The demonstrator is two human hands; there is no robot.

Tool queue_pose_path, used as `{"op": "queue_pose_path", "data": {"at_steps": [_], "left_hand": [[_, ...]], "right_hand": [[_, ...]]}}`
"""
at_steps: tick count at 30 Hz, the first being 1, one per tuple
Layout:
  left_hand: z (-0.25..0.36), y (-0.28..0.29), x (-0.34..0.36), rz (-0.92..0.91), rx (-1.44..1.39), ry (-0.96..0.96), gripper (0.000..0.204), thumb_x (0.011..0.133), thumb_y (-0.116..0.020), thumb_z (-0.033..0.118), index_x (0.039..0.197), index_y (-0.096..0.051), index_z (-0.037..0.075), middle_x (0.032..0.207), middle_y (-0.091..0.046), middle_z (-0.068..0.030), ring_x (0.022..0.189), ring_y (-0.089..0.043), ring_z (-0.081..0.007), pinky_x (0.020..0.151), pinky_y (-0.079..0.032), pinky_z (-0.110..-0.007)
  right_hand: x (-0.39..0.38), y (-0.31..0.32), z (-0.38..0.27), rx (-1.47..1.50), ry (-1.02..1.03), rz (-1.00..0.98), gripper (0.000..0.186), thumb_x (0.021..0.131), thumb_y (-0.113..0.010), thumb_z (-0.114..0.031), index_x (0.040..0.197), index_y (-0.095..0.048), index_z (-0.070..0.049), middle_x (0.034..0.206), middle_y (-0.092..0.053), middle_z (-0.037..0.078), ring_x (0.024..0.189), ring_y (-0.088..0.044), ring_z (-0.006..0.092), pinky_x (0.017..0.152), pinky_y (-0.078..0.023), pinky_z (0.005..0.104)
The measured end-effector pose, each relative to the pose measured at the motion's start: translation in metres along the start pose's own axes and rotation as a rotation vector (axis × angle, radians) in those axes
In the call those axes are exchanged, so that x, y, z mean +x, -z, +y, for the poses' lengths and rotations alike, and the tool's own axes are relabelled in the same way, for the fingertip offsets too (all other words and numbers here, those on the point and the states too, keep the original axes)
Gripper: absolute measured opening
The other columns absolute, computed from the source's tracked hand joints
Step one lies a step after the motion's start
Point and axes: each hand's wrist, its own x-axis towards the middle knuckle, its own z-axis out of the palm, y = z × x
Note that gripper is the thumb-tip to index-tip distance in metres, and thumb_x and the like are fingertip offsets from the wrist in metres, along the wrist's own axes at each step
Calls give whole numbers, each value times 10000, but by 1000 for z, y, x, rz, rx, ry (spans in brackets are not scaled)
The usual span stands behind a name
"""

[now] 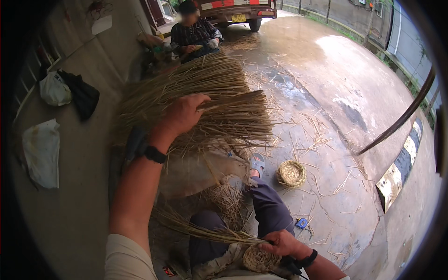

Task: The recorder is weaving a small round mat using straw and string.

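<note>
Nearest you, the woven straw coil [258, 259] sits at your lap, and your right hand [281, 243] is closed at its upper edge, thumb and fingers pressed together on the straw strands [200, 229] that run off to the left across your knee. Just beyond that hand, the blue tape measure [302, 223] lies on the concrete floor [336, 196], right of your leg. Farther out, a small round straw basket [291, 173] stands on the floor, right of your sandalled foot [256, 164]. Your left hand [184, 114] reaches out over the big straw bundle [219, 77], its fingers partly curled against the stalks; you cannot tell from here how firmly it grips any. Past the bundle, another person [193, 32] sits with both hands in front, and behind them stands a parked vehicle [233, 10].
</note>
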Motion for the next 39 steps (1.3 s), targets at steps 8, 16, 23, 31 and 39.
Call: {"op": "queue_pose_path", "data": {"at_steps": [8, 16, 23, 31, 39], "left_hand": [[34, -1, -12, -145, -125, 89, 411, 888, -749, 136, 1287, -647, 124, 1113, -751, -139, 1045, -717, -376, 891, -577, -510], [48, -35, -43, -563, 86, 77, 430, 893, -702, 193, 1323, -681, 197, 1178, -662, -125, 1114, -670, -378, 927, -563, -499], [35, -85, -71, -461, 241, -171, 350, 851, -710, 87, 1197, -709, 145, 1121, -609, -153, 988, -614, -391, 870, -519, -602], [71, -47, -81, -406, 39, -15, 474, 820, -686, 12, 1280, -648, 118, 1033, -654, -169, 998, -634, -400, 912, -489, -574], [84, 40, -91, 37, 4, -163, 311, 844, -669, 48, 1144, -674, 133, 950, -723, -105, 905, -686, -364, 819, -506, -492]], "right_hand": [[1, -3, 4, -35, 30, 18, 361, 962, -721, -457, 906, -765, -103, 765, -690, 163, 693, -671, 385, 618, -532, 456], [0, 2, -5, -10, -13, 8, 370, 965, -717, -461, 889, -751, -101, 759, -676, 171, 696, -664, 392, 619, -527, 458], [-1, 3, -5, -14, 2, 34, 364, 965, -722, -453, 892, -757, -98, 759, -678, 170, 698, -667, 390, 627, -534, 457], [-1, 1, -2, -9, -9, 45, 368, 967, -717, -458, 886, -758, -102, 743, -674, 172, 691, -667, 390, 632, -535, 459], [-2, -4, -2, -50, -15, 47, 396, 961, -701, -481, 879, -746, -97, 740, -670, 178, 697, -664, 402, 644, -535, 471]]}}
